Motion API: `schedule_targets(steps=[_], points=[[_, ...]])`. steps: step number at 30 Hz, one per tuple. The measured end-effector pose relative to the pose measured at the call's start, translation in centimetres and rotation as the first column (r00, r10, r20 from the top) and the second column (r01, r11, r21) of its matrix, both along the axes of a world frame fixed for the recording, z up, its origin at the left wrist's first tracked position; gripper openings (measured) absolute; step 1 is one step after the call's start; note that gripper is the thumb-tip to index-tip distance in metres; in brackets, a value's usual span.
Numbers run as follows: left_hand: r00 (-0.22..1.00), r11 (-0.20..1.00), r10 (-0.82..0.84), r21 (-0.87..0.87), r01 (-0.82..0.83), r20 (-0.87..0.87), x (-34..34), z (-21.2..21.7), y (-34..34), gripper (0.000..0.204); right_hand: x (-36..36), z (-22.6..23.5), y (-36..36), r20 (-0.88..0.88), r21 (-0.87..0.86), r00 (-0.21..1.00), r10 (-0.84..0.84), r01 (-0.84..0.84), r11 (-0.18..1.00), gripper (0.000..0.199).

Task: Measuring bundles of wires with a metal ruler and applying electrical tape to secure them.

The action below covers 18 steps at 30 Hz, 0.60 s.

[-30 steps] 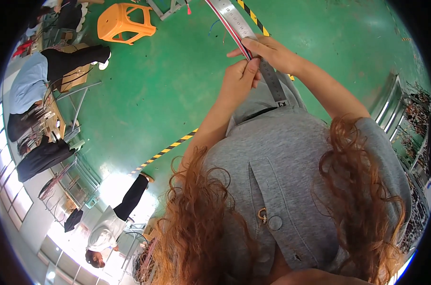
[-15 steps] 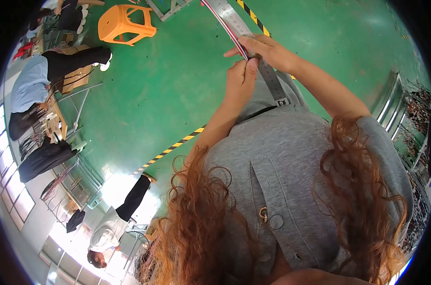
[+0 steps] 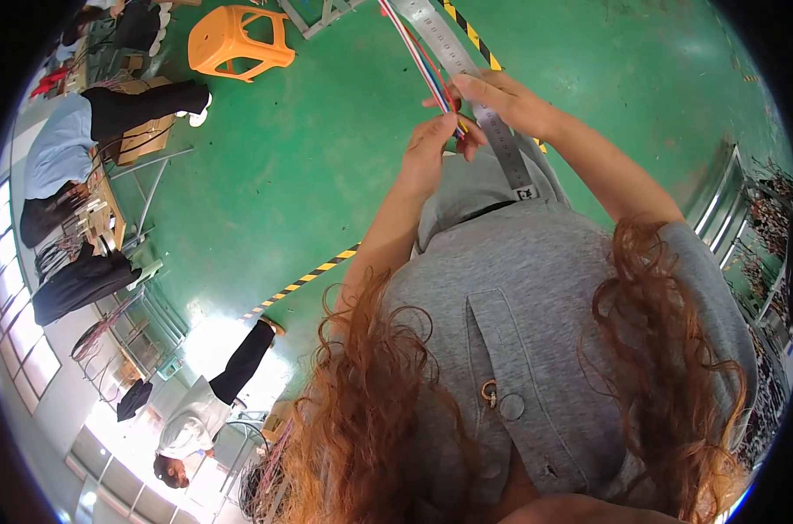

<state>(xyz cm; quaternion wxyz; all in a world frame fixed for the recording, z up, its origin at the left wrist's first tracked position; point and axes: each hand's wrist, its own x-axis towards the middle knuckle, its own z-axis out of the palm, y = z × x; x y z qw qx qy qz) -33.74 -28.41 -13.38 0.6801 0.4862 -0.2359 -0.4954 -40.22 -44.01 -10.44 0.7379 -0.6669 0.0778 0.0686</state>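
Note:
My left hand (image 3: 430,150) is raised in front of me and pinches a thin bundle of coloured wires (image 3: 418,48) that runs up and away to the top edge. My right hand (image 3: 501,100) sits just right of it, fingers closed over a long steel ruler (image 3: 501,144) and the wires' near end. The wires lie along the ruler's left edge. Both hands touch at the fingertips. The ruler's lower end rests against my grey garment (image 3: 536,297).
The floor (image 3: 309,175) is green with a yellow-black striped line (image 3: 305,281). An orange plastic stool (image 3: 239,39) stands far left. Seated people work at a cluttered bench (image 3: 99,218) on the left; another person (image 3: 196,419) stands lower left. Metal racks (image 3: 737,210) line the right.
My left hand has shifted slightly left and down along the wires. The right hand and the ruler have barely moved.

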Motion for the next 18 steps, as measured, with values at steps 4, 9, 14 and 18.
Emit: schedule_targets(steps=[4, 9, 14, 18], points=[[0.997, 0.999, -0.032, 0.017, 0.031, 0.074, -0.1, -0.1, -0.1, 0.038, -0.1, 0.6, 0.9, -0.149, 0.242, 0.989, -0.017, 0.053, 0.969, 0.056], [0.978, 0.993, -0.107, 0.070, 0.095, 0.179, -0.1, -0.1, -0.3, 0.023, 0.1, 0.3, 0.4, -0.150, 0.259, 0.988, 0.022, 0.018, 0.966, 0.058], [0.978, 0.990, -0.120, 0.094, 0.105, 0.173, 0.6, -0.1, -0.3, 0.024, 0.7, 0.6, 0.2, -0.118, 0.262, 0.992, 0.034, -0.002, 0.965, 0.055], [0.928, 0.952, -0.242, 0.256, 0.169, 0.285, 1.3, 0.0, 0.1, 0.026, 0.3, -0.2, 0.3, -0.078, 0.083, 0.997, -0.011, 0.017, 0.996, 0.038]])
